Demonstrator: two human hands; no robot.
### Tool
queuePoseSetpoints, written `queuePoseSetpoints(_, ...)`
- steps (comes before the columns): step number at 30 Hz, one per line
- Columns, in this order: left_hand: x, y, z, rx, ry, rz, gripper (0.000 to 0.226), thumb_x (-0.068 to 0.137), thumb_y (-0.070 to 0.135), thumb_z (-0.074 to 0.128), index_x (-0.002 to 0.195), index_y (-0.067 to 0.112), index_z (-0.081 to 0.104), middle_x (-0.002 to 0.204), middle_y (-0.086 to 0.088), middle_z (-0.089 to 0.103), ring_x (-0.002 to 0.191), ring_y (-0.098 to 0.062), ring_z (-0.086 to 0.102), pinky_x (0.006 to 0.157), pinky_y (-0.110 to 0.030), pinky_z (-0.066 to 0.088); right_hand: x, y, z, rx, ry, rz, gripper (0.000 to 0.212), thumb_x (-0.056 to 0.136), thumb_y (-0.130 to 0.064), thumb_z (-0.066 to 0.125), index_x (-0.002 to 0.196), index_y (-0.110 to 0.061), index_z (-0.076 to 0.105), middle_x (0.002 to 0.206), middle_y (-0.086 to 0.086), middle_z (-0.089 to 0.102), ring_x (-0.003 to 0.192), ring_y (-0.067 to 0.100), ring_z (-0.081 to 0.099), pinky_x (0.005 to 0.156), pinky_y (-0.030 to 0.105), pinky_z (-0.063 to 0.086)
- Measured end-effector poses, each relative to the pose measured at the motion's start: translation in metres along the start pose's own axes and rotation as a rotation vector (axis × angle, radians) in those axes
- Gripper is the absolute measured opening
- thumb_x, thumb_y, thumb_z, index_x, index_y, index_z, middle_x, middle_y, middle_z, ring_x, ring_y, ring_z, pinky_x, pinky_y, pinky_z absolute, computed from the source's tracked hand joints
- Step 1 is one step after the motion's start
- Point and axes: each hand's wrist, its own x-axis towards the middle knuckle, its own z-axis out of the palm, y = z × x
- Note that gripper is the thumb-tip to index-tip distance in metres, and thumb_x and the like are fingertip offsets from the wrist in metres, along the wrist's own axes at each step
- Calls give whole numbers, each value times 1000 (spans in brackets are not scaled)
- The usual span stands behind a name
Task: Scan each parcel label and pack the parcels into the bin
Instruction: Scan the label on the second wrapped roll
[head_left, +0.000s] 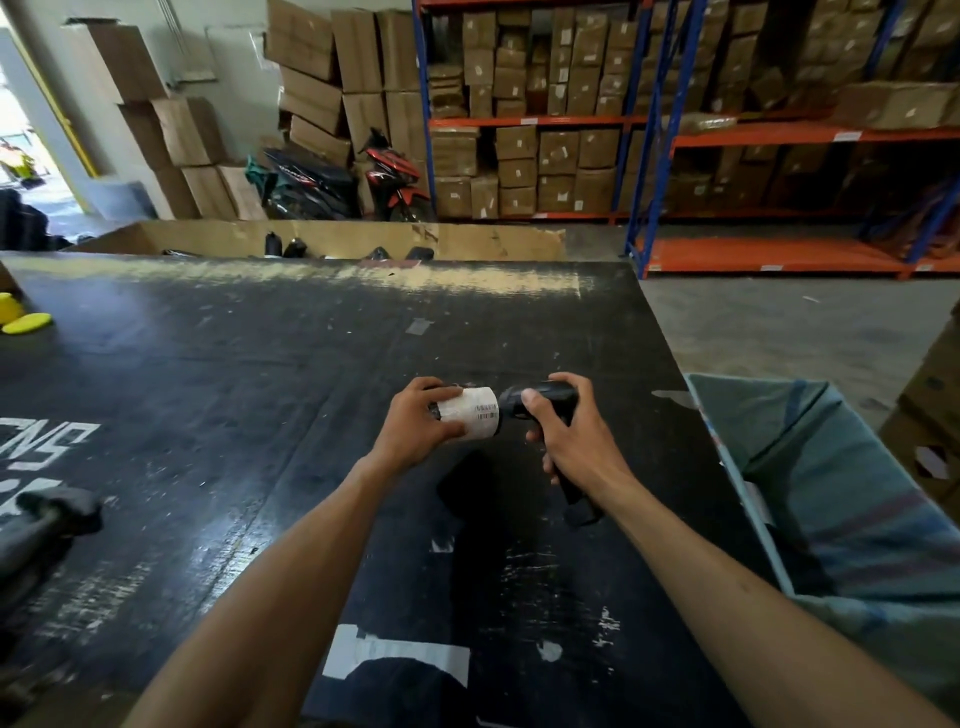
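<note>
My left hand grips a small dark parcel wrapped in a white label with a barcode, held above the black table. My right hand holds a black handheld scanner by its grip, its head pointing left and almost touching the label. The bin, a large blue-green woven sack, stands open just off the table's right edge. Another black parcel lies at the table's left edge.
A cardboard box holding several black parcels sits beyond the table's far edge. Yellow objects rest at the far left. Shelving with cartons and parked motorbikes stand behind. Brown cartons stand at the far right.
</note>
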Motion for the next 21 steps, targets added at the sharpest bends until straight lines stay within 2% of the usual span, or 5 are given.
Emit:
queuePoseSetpoints(5,1,2,1,10,13,23,57,68,18,90,122,13,73,126,0,58,109,-10,55,89,-9,36,-2,0,-1,-51,37,-13,49,85,-72,61,123,-49,41,78,5,74,50,22,71,44,32,57)
queuePoseSetpoints(8,1,7,1,6,16,30,57,69,18,89,123,13,72,128,-1,58,110,-10,54,93,-16,37,-2,1,-2,-55,45,-18,48,86,-70,61,124,-48,41,85,6,74,49,20,69,44,32,56)
queuePoseSetpoints(18,1,19,6,3,-15,46,57,71,20,89,124,14,72,131,-3,57,115,-17,56,99,-27,45,-5,1,-8,-32,59,-11,46,90,-67,61,126,-47,39,93,8,73,49,15,68,45,30,56)
queuePoseSetpoints(21,1,21,8,7,-23,51,56,71,20,89,124,14,72,131,-4,58,116,-18,57,99,-25,44,-6,1,-9,-49,62,7,47,91,-67,60,127,-47,38,96,7,73,50,15,68,45,29,56)
